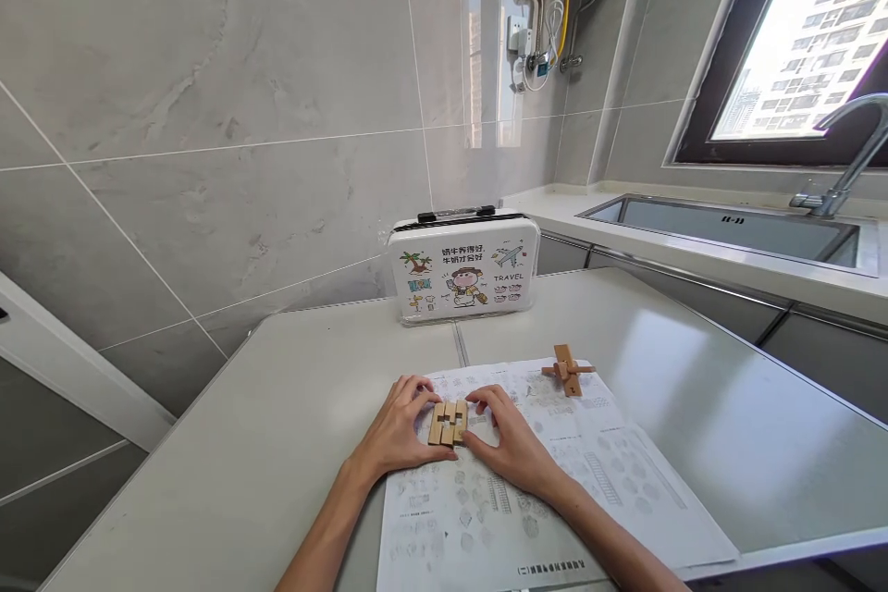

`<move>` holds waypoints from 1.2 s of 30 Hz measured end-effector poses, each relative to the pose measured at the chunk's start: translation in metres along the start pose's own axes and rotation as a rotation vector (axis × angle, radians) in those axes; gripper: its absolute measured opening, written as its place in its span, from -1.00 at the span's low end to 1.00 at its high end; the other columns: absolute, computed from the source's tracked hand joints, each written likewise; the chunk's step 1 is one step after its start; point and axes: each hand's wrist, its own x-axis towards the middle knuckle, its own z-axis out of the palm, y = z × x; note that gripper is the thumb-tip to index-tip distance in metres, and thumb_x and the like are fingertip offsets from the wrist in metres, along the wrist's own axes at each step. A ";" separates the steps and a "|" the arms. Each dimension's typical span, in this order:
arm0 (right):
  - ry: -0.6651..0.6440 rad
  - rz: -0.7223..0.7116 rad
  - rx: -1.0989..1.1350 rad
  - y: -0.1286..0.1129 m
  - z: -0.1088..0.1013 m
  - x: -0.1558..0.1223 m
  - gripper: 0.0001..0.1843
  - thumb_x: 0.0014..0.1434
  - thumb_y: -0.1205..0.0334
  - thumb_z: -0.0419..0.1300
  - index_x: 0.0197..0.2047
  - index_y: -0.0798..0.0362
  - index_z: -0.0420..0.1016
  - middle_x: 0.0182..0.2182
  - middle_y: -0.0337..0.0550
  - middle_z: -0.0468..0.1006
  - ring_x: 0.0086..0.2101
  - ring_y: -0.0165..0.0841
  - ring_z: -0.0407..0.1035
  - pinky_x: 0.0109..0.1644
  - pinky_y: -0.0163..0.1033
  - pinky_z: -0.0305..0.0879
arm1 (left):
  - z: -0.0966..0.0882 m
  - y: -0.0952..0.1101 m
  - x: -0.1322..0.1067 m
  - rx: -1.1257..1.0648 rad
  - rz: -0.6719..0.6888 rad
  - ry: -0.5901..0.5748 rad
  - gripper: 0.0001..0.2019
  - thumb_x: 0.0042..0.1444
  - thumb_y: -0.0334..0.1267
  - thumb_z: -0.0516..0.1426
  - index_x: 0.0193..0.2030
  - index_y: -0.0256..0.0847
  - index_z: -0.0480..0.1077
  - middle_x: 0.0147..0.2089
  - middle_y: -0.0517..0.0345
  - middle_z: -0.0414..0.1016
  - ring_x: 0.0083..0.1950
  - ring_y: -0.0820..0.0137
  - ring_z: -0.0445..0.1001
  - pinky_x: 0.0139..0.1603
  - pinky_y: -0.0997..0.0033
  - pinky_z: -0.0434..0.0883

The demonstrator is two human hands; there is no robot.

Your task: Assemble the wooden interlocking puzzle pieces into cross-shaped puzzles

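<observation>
Three notched wooden puzzle pieces (pixel 448 424) lie side by side on a printed instruction sheet (pixel 478 490), with gaps where their notches meet. My left hand (pixel 399 430) holds them from the left, thumb at the near edge and fingers at the far left corner. From the right, my right hand (pixel 510 439) grips the same pieces between thumb and forefinger. Farther back on the sheet, beyond my right hand, sits a wooden cross-shaped puzzle (pixel 567 370) of interlocked pieces.
A white cartoon-printed case (pixel 463 268) with a black handle stands upright at the table's back, against the tiled wall. The grey-white table (pixel 312 398) has a seam near the case. At right are a counter with a sink (pixel 728 227) and a faucet (pixel 850 157).
</observation>
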 end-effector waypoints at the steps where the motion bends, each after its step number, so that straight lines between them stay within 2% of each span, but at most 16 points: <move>1: -0.015 -0.006 -0.011 0.001 0.000 -0.001 -0.53 0.17 0.23 0.32 0.15 -0.10 0.42 0.07 -0.03 0.46 -0.01 -0.10 0.46 0.05 -0.02 0.46 | 0.000 0.001 0.000 0.005 -0.010 0.014 -0.31 -0.24 0.19 0.50 0.01 -0.07 0.52 0.09 -0.04 0.44 0.11 0.01 0.40 0.12 0.03 0.42; 3: -0.038 -0.005 -0.039 0.004 0.001 -0.002 -0.42 0.15 0.21 0.35 0.23 -0.10 0.37 0.16 0.00 0.40 0.11 -0.05 0.41 0.19 0.04 0.41 | 0.002 0.004 0.001 -0.046 -0.038 0.030 -0.28 -0.28 0.21 0.51 0.01 -0.08 0.53 -0.03 0.01 0.45 -0.01 0.07 0.40 0.06 0.06 0.41; 6: -0.051 -0.001 -0.078 0.007 0.002 -0.004 -0.33 0.14 0.20 0.38 0.30 -0.12 0.33 0.22 0.01 0.35 0.21 0.00 0.34 0.29 0.11 0.35 | 0.006 0.007 0.002 -0.260 -0.121 0.020 -0.26 -0.31 0.17 0.53 0.02 -0.07 0.52 -0.24 0.17 0.42 -0.17 0.21 0.37 -0.03 0.18 0.39; 10: -0.044 -0.013 -0.080 0.009 0.004 -0.004 -0.38 0.13 0.19 0.40 0.25 -0.12 0.40 0.19 0.03 0.38 0.20 0.04 0.35 0.28 0.13 0.35 | 0.015 0.008 0.004 -0.432 -0.204 0.021 -0.22 -0.26 0.12 0.53 0.12 -0.09 0.47 -0.36 0.33 0.32 -0.36 0.41 0.26 -0.29 0.42 0.30; 13: -0.004 0.010 -0.040 0.008 0.003 -0.002 -0.42 0.11 0.20 0.40 0.19 -0.10 0.41 0.12 0.01 0.46 0.13 0.01 0.40 0.22 0.11 0.39 | 0.021 0.008 0.006 -0.530 -0.245 0.035 -0.19 -0.23 0.06 0.54 0.17 -0.11 0.44 -0.36 0.36 0.31 -0.39 0.47 0.21 -0.36 0.47 0.22; 17: 0.104 0.135 0.066 0.005 0.000 0.002 -0.40 0.07 0.21 0.38 0.18 -0.06 0.37 -0.01 -0.04 0.56 -0.09 -0.10 0.48 0.03 0.03 0.46 | 0.023 0.009 0.008 -0.664 -0.286 0.049 -0.17 -0.15 0.01 0.52 0.25 -0.14 0.38 -0.30 0.31 0.39 -0.37 0.47 0.29 -0.31 0.45 0.27; 20: 0.124 0.206 0.293 0.003 -0.002 0.006 -0.31 0.04 0.17 0.42 0.22 -0.04 0.35 -0.01 -0.03 0.59 -0.21 -0.21 0.50 -0.02 -0.03 0.47 | 0.023 0.012 0.007 -0.768 -0.292 0.036 -0.20 -0.04 0.01 0.47 0.30 -0.15 0.33 -0.22 0.19 0.51 -0.27 0.39 0.45 -0.17 0.37 0.39; 23: 0.064 0.278 0.590 0.000 -0.006 0.008 -0.26 0.02 0.09 0.49 0.23 -0.04 0.35 -0.07 -0.05 0.65 -0.18 -0.21 0.56 0.05 -0.02 0.46 | 0.024 0.016 0.007 -0.857 -0.287 0.012 -0.19 0.02 0.03 0.44 0.35 -0.13 0.26 -0.08 0.02 0.59 -0.07 0.25 0.56 0.00 0.25 0.47; 26: 0.019 0.321 0.776 -0.004 -0.009 0.009 -0.24 -0.02 0.04 0.56 0.19 -0.05 0.39 -0.14 -0.08 0.68 -0.08 -0.14 0.59 0.10 -0.01 0.44 | 0.024 0.018 0.008 -0.965 -0.288 -0.013 -0.21 0.05 0.05 0.42 0.35 -0.09 0.23 0.02 -0.05 0.59 0.01 0.19 0.59 0.01 0.22 0.50; 30: -0.017 0.334 0.806 -0.007 -0.013 0.008 -0.26 -0.03 0.00 0.58 0.16 -0.07 0.41 -0.17 -0.11 0.68 -0.09 -0.12 0.61 0.06 -0.02 0.46 | 0.024 0.019 0.009 -1.133 -0.290 -0.028 -0.22 0.05 0.02 0.44 0.34 -0.07 0.24 0.03 -0.04 0.58 -0.04 0.24 0.60 -0.01 0.24 0.51; 36: -0.016 0.316 0.783 -0.005 -0.012 0.008 -0.29 0.01 -0.02 0.57 0.16 -0.08 0.43 -0.13 -0.09 0.68 -0.09 -0.15 0.60 0.04 -0.06 0.47 | 0.028 0.027 0.008 -1.048 -0.340 0.034 -0.20 0.05 -0.06 0.46 0.37 -0.07 0.24 -0.03 0.03 0.61 -0.02 0.24 0.60 0.07 0.20 0.50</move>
